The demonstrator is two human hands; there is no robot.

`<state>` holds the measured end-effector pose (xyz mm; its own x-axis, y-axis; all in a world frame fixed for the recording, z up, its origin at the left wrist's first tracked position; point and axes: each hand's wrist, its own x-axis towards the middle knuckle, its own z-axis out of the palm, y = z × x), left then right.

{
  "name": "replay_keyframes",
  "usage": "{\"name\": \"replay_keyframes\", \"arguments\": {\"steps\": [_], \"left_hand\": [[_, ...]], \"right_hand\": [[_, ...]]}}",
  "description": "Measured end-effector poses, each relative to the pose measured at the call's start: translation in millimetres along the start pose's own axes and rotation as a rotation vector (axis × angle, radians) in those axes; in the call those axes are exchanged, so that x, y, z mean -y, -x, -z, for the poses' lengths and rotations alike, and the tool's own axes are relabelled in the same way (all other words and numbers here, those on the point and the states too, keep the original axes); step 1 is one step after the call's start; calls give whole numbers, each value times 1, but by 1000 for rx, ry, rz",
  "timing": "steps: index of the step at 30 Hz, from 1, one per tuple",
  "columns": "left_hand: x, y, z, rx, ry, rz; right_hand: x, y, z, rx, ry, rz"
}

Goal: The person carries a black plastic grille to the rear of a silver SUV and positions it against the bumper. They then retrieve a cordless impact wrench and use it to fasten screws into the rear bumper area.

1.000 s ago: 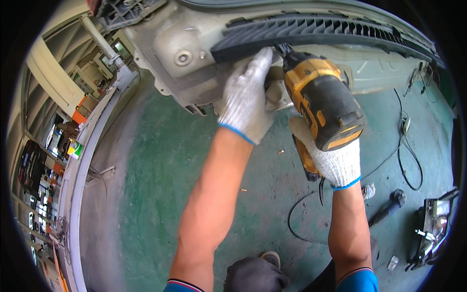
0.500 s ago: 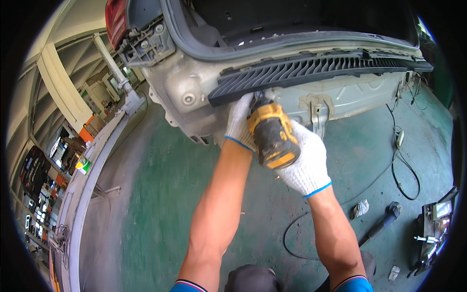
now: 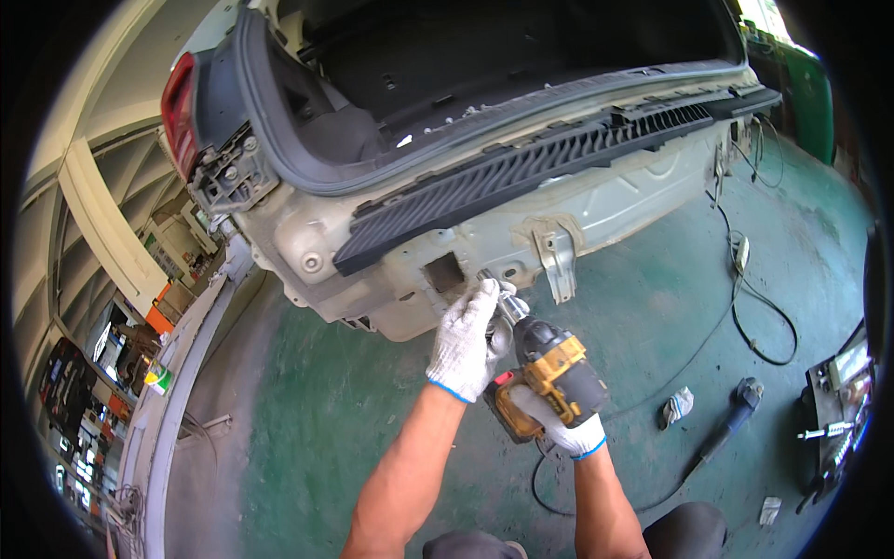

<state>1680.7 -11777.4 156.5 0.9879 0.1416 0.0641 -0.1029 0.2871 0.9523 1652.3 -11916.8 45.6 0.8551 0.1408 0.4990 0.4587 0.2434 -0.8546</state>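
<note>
My left hand (image 3: 463,347), in a white knit glove with a blue cuff, is closed below the rear panel of a car body (image 3: 410,312). Its fingertips are pinched by a shiny metal socket (image 3: 510,305); some metal shows at the palm, but what they grip I cannot make out. My right hand (image 3: 559,429), gloved alike, is wrapped around the grip of a yellow and black cordless impact wrench (image 3: 570,377). The tool's nose points up and left toward the socket and the panel. Above them a black ribbed plastic trim strip (image 3: 503,182) runs along the rear sill.
A metal bracket (image 3: 556,265) juts from the panel. On the green floor at right lie a black cable (image 3: 778,349), a crumpled white wad (image 3: 678,407) and a corded power tool (image 3: 736,419). A dark lamp-like part (image 3: 833,401) lies farther right. A pale rail (image 3: 168,410) runs along the left.
Both hands and the impact wrench have come down and away from beneath the trim strip. The tool has tilted, showing its battery. The view has shifted, uncovering a square opening in the panel.
</note>
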Motion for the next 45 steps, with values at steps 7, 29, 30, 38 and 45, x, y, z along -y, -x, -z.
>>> {"name": "replay_keyframes", "arguments": {"steps": [7, 29, 30, 38, 45], "left_hand": [[77, -20, 83, -96, 563, 168], [122, -25, -70, 37, 128, 188], [123, -28, -76, 27, 81, 156], [102, -39, -103, 234, 227, 178], [83, -39, -114, 313, 114, 181]], "right_hand": [[-31, 25, 59, -159, -557, -304], [-28, 31, 186, -409, -536, -222], [-30, 31, 188, -411, -537, -209], [-43, 44, 214, -291, -673, -264], [-56, 53, 219, -157, -765, -283]]}}
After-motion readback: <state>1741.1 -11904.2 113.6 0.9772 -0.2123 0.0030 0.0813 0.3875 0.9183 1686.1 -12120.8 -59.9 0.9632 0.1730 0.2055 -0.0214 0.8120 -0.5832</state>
